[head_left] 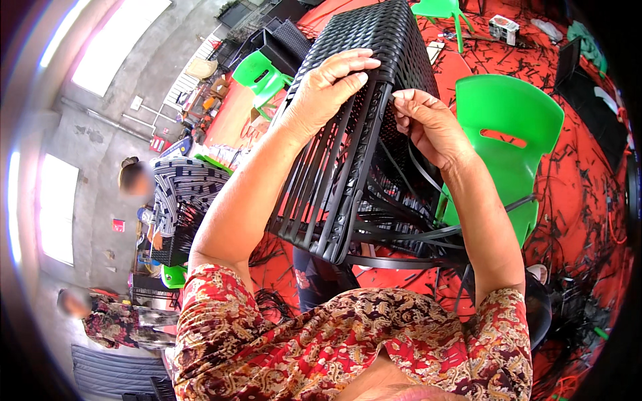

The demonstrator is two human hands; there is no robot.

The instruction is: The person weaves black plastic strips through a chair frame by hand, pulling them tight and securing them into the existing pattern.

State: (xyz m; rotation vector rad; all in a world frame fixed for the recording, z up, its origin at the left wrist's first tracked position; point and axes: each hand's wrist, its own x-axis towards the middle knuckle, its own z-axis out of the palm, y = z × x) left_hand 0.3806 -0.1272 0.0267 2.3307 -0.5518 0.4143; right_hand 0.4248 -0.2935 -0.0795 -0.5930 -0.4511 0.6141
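Observation:
A black woven rattan furniture piece (361, 33) stands tilted in front of me, closely woven on its top and far side. Its near panel shows long parallel strips, still with gaps between them. My left hand (328, 87) lies on the woven top, fingers stretched towards the corner edge and the thumb a little apart. Beside that edge, my right hand (431, 123) is closed, thumb and forefinger pinched on a black plastic strip (393, 100) at the frame. Loose black strips (408, 214) hang and curl below my right hand.
A green plastic chair (505, 107) stands close on the right, another green chair (261, 77) farther left. Black scraps litter the red floor (562, 200). At left, a person in a striped top (190, 184) sits beside black woven work; another person (117, 324) is nearer.

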